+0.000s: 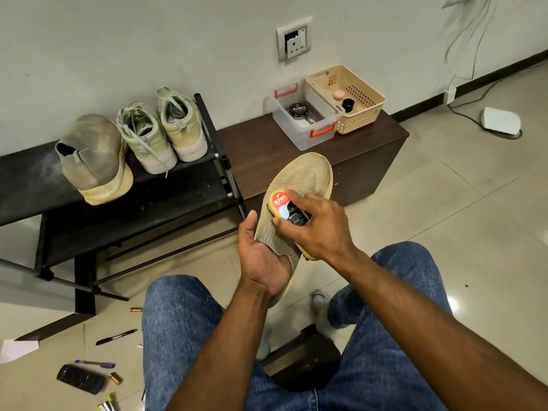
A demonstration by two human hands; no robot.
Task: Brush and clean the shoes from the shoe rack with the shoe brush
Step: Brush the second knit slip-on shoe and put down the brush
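Note:
A beige knit slip-on shoe (311,175) is held up over my lap, toe pointing away. My left hand (264,256) grips its heel end from below, thumb up along the shoe's left side. My right hand (318,229) grips a yellow shoe brush (283,204) with a red and black label, pressed bristles-down on the shoe's upper. The black shoe rack (118,200) stands to the left. On its top shelf sit the matching beige slip-on (95,161) and a pair of pale lace-up sneakers (163,132).
A dark wooden cabinet (373,149) stands against the wall, carrying a clear plastic box (305,134) with a polish tin (298,109) and a beige basket (360,118). Pens, a remote and small items litter the floor at lower left (89,372). Cables run along the right wall.

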